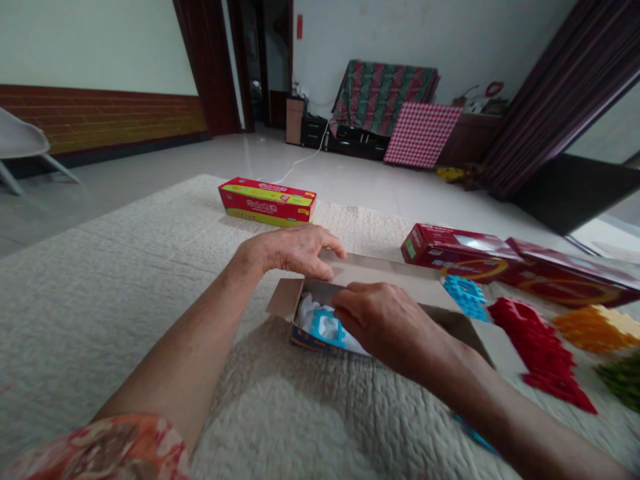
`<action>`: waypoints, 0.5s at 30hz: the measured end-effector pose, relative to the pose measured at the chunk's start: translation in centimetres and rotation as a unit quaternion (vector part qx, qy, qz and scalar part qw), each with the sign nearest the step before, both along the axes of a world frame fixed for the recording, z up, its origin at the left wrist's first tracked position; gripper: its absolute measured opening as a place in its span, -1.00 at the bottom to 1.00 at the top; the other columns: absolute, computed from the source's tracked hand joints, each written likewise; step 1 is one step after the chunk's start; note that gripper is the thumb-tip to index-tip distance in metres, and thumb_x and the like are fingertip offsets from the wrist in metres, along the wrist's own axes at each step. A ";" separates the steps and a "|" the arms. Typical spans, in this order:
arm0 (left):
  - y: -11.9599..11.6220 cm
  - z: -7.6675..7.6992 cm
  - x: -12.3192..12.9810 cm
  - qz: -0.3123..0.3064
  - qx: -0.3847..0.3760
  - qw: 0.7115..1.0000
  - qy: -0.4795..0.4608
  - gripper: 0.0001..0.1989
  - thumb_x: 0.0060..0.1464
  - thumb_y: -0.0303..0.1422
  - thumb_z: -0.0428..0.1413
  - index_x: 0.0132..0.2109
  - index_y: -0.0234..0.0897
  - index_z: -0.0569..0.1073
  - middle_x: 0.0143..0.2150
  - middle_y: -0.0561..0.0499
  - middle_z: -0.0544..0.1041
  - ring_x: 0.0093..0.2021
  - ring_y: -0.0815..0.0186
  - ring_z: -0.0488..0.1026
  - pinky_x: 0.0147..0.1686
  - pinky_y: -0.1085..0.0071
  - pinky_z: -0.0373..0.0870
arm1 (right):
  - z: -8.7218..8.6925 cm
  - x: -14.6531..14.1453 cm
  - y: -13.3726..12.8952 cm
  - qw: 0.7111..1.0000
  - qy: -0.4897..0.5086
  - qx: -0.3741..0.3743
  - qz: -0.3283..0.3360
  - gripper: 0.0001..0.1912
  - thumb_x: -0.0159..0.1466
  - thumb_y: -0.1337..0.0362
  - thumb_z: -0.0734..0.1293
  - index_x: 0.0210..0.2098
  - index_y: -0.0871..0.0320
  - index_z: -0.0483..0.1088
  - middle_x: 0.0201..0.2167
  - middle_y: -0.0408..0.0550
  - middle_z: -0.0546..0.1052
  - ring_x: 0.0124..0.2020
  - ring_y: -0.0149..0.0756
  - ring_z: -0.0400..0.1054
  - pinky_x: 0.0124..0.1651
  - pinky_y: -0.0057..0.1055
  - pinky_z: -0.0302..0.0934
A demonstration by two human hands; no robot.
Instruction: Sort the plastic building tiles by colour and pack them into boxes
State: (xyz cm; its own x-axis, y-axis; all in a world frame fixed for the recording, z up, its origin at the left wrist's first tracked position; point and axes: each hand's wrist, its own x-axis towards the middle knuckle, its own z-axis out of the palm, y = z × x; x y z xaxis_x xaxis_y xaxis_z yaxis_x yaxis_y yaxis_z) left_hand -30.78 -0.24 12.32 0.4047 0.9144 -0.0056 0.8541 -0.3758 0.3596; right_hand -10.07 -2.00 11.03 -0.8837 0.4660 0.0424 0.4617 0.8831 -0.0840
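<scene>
An open cardboard box (385, 270) lies on the pale quilted cover, its flaps folded out. Inside its left end are a light-blue plastic piece (329, 327) and white wrapping (308, 308). My left hand (295, 250) rests at the box's back left edge, thumb and fingers apart around the raised flap. My right hand (375, 313) reaches over the box's opening with curled fingers beside the blue piece; what its fingertips hold, if anything, is hidden.
A red and yellow box (267, 201) stands behind on the cover (175, 247). Two dark red boxes (460, 252) are at the right. Blue (466, 297), red (540, 347), orange (593, 328) and green (623, 380) plastic pieces lie in front of them.
</scene>
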 end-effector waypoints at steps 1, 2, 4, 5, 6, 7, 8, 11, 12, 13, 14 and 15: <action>0.0 0.0 -0.1 -0.002 0.002 1.000 -0.003 -0.54 -0.10 -0.28 0.16 0.02 -0.17 0.51 0.03 -0.02 0.53 -0.04 0.19 0.45 -0.03 0.36 0.26 | 0.1 0.2 0.1 0.999 0.011 -0.039 0.014 -0.80 0.26 0.46 0.24 -0.46 0.20 0.43 -0.56 -0.16 0.44 -0.58 -0.52 0.20 -0.49 -0.48 -0.07; 0.1 -0.1 -0.1 -0.005 0.005 1.000 -0.007 -0.55 -0.10 -0.28 0.16 0.02 -0.16 0.52 0.02 -0.01 0.54 -0.04 0.19 0.45 -0.04 0.37 0.27 | 0.2 0.4 0.1 0.996 0.019 -0.078 0.033 -0.79 0.26 0.47 0.23 -0.46 0.20 0.42 -0.58 -0.18 0.42 -0.58 -0.53 0.18 -0.48 -0.50 -0.05; 0.2 -0.2 -0.4 -0.009 0.014 1.000 -0.019 -0.57 -0.10 -0.30 0.16 -0.01 -0.14 0.53 0.02 0.01 0.54 -0.04 0.20 0.46 -0.04 0.38 0.27 | 0.3 0.5 0.2 0.987 0.026 -0.141 0.069 -0.78 0.25 0.49 0.21 -0.43 0.20 0.44 -0.60 -0.21 0.41 -0.59 -0.55 0.16 -0.47 -0.52 -0.03; 0.3 -0.3 -0.5 -0.012 0.019 0.999 -0.026 -0.58 -0.10 -0.30 0.16 -0.02 -0.12 0.54 0.02 0.02 0.54 -0.03 0.20 0.46 -0.04 0.38 0.27 | 0.3 0.5 0.3 0.983 0.025 -0.162 0.081 -0.78 0.24 0.51 0.20 -0.40 0.19 0.45 -0.59 -0.22 0.41 -0.59 -0.55 0.16 -0.47 -0.52 -0.02; 0.3 -0.3 -0.6 -0.016 0.024 0.999 -0.033 -0.60 -0.10 -0.31 0.15 -0.04 -0.12 0.55 0.02 0.02 0.55 -0.03 0.20 0.46 -0.04 0.38 0.27 | 0.3 0.5 0.4 0.980 0.023 -0.177 0.087 -0.77 0.24 0.51 0.20 -0.36 0.19 0.46 -0.57 -0.22 0.42 -0.59 -0.55 0.17 -0.47 -0.53 -0.01; 0.4 -0.3 -0.7 -0.021 0.026 0.999 -0.039 -0.62 -0.10 -0.32 0.15 -0.06 -0.12 0.55 0.02 0.03 0.55 -0.03 0.21 0.46 -0.04 0.38 0.27 | 0.3 0.5 0.4 0.978 0.020 -0.187 0.090 -0.76 0.25 0.51 0.19 -0.33 0.18 0.46 -0.56 -0.22 0.43 -0.58 -0.54 0.18 -0.47 -0.53 0.00; 0.4 -0.3 -0.8 -0.028 0.027 0.998 -0.044 -0.64 -0.09 -0.32 0.14 -0.08 -0.12 0.56 0.01 0.03 0.55 -0.03 0.21 0.47 -0.04 0.38 0.27 | 0.2 0.5 0.5 0.977 0.017 -0.193 0.092 -0.76 0.26 0.51 0.18 -0.32 0.17 0.46 -0.55 -0.22 0.44 -0.57 -0.54 0.20 -0.46 -0.53 0.02; 0.5 -0.4 -0.7 -0.049 0.018 0.997 -0.054 -0.67 -0.07 -0.34 0.13 -0.10 -0.13 0.57 0.00 0.03 0.56 -0.03 0.21 0.48 -0.03 0.39 0.28 | 0.1 0.3 0.5 0.975 0.001 -0.198 0.098 -0.76 0.28 0.50 0.17 -0.32 0.16 0.44 -0.51 -0.20 0.46 -0.55 -0.51 0.23 -0.44 -0.52 0.06; 0.4 -0.4 -0.6 -0.053 0.015 0.997 -0.054 -0.68 -0.08 -0.34 0.14 -0.11 -0.14 0.57 -0.01 0.03 0.57 -0.02 0.21 0.48 -0.04 0.39 0.28 | 0.1 0.3 0.5 0.976 -0.007 -0.195 0.097 -0.76 0.28 0.50 0.17 -0.33 0.16 0.43 -0.51 -0.19 0.46 -0.54 -0.51 0.23 -0.43 -0.52 0.07; 0.4 -0.4 -0.6 -0.053 0.013 0.997 -0.052 -0.68 -0.08 -0.35 0.14 -0.12 -0.14 0.57 -0.02 0.03 0.57 -0.02 0.20 0.48 -0.04 0.39 0.28 | 0.1 0.2 0.5 0.977 -0.016 -0.191 0.096 -0.77 0.28 0.50 0.17 -0.35 0.16 0.42 -0.51 -0.19 0.45 -0.55 -0.50 0.23 -0.43 -0.51 0.08; 0.4 -0.4 -0.4 -0.051 0.012 0.997 -0.049 -0.68 -0.09 -0.35 0.15 -0.12 -0.14 0.57 -0.03 0.02 0.58 -0.02 0.20 0.48 -0.04 0.39 0.29 | 0.1 0.2 0.5 0.978 -0.024 -0.185 0.096 -0.78 0.27 0.50 0.18 -0.36 0.17 0.41 -0.52 -0.19 0.45 -0.55 -0.50 0.23 -0.43 -0.51 0.08; 0.3 -0.4 -0.3 -0.047 0.012 0.998 -0.045 -0.68 -0.10 -0.35 0.16 -0.12 -0.14 0.57 -0.04 0.02 0.58 -0.02 0.19 0.48 -0.03 0.38 0.29 | 0.0 0.1 0.4 0.978 -0.028 -0.179 0.098 -0.79 0.27 0.51 0.18 -0.37 0.17 0.40 -0.53 -0.19 0.44 -0.56 -0.51 0.22 -0.43 -0.51 0.09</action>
State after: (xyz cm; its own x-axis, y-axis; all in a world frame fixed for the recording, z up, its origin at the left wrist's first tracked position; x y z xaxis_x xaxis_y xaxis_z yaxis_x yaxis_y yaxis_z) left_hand -31.13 0.11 11.90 0.4858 0.8723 0.0557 0.7795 -0.4612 0.4238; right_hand -9.95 -1.58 11.08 -0.9540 0.2631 -0.1435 0.2987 0.8734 -0.3846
